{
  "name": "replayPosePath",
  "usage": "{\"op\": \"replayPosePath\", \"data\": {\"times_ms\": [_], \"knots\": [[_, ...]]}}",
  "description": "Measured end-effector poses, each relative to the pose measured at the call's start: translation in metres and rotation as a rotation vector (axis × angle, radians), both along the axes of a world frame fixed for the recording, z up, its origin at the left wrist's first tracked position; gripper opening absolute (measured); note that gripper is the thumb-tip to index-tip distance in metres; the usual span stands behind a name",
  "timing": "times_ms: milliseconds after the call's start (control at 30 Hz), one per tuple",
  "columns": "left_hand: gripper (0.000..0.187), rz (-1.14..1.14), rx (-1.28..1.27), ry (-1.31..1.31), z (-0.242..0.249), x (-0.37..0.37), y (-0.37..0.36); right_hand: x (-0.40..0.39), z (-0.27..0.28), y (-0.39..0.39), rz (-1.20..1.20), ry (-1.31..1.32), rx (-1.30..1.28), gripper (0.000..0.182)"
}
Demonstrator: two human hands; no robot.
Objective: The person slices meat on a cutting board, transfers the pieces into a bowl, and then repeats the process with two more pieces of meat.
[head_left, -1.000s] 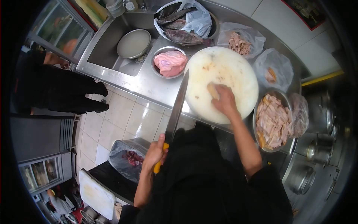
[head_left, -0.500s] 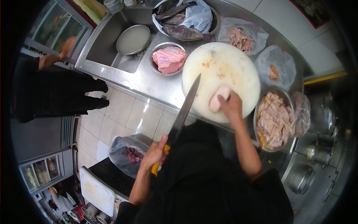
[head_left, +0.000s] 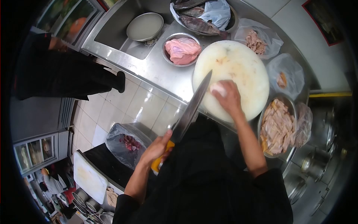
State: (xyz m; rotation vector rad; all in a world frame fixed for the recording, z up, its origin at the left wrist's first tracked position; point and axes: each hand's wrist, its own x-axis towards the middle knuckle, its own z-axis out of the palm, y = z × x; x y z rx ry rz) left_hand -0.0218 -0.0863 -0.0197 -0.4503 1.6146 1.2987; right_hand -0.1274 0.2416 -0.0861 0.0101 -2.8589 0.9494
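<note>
My left hand [head_left: 158,152] is wrapped round the yellow handle of a large kitchen knife [head_left: 192,106]. Its long blade points up and away, with the tip by the left side of a round white cutting board [head_left: 248,74]. On the board, my right hand [head_left: 230,98] grips a pale pink piece of raw meat [head_left: 217,88], most of it hidden under the palm and fingers. The blade lies to the left of the meat, apart from it. Small scraps dot the board around them.
Beyond the board stand a steel bowl of pink meat [head_left: 182,51] and a basin with whole fish [head_left: 201,26]. To the right are bagged meat strips [head_left: 256,42] and a tray of cut pieces [head_left: 276,128]. A lined bin [head_left: 126,143] sits below left. Another person [head_left: 71,76] stands at left.
The view has shifted, so the counter sits further right. My right hand has closed more fully over the meat, covering most of it. The knife stays in my left hand.
</note>
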Motion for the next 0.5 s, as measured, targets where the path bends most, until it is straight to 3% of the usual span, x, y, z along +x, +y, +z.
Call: {"op": "replayPosePath", "data": {"times_ms": [500], "knots": [[0.082, 0.014, 0.052, -0.103, -0.0081, 0.008, -0.0032, 0.0007, -0.0028, -0.003, 0.019, 0.098, 0.048, 0.041]]}}
